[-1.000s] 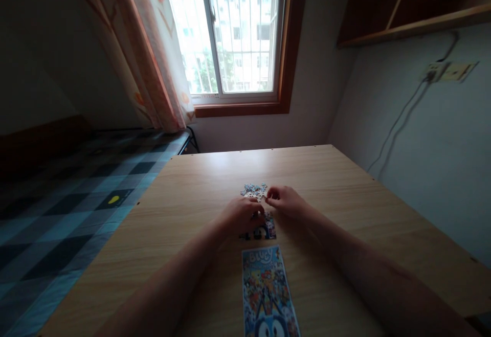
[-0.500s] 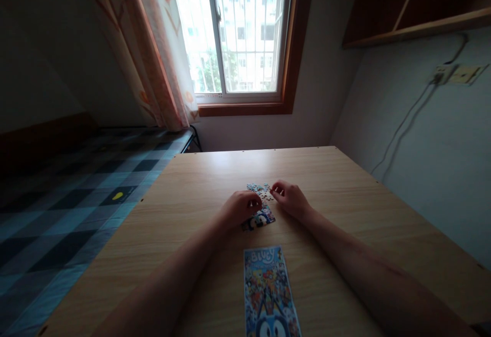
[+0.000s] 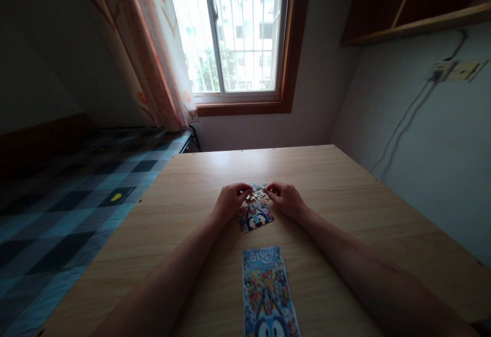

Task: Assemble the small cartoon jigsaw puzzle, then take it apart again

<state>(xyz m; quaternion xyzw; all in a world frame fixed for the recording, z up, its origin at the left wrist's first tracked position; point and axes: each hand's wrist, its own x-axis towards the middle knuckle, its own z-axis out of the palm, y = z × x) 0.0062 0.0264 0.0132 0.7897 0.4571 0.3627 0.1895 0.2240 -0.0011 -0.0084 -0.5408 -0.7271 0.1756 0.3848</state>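
Observation:
Loose jigsaw pieces point(image 3: 258, 193) lie in a small pile on the table, some pale side up. Just below them is a joined part of the jigsaw point(image 3: 256, 219), showing a blue cartoon dog's face. My left hand point(image 3: 231, 198) is at the pile's left edge, thumb and fingers pinched together; what they hold, if anything, is too small to make out. On the pile's right side my right hand point(image 3: 286, 198) pinches what looks like a small jigsaw piece at its fingertips. Nearer to me lies a tall picture sheet point(image 3: 268, 288) marked "Bluey", with the same dog's face.
The wooden table point(image 3: 345, 194) reaches toward a window point(image 3: 245, 35) with a curtain point(image 3: 141, 50) at its left. A bed with a checked cover point(image 3: 76, 204) stands along the left. On the right wall are a shelf point(image 3: 414, 27) and a socket with a cable point(image 3: 441, 71).
My left hand has moved up and left from the joined jigsaw to the loose pieces, uncovering the dog's face. My right hand has shifted slightly left and down.

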